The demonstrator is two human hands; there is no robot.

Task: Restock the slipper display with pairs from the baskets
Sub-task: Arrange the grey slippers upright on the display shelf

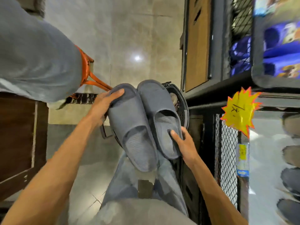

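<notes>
I hold a pair of dark grey slide slippers side by side above my legs. My left hand (103, 104) grips the far end of the left slipper (131, 125). My right hand (183, 142) grips the near end of the right slipper (160, 116), thumb on its footbed. Behind the pair a black basket (181, 101) sits on the floor, with something beige inside. The slipper display (227, 143), a black mesh rack, stands at the right; its lower shelf holds several dark grey slippers (290, 177).
Blue printed slippers (276, 46) fill the rack's upper shelf. A yellow starburst price tag (240, 109) hangs on the rack's front. An orange stool (90, 73) and another person's grey-clad leg (37, 51) are at the left, above a dark wooden panel (17, 137).
</notes>
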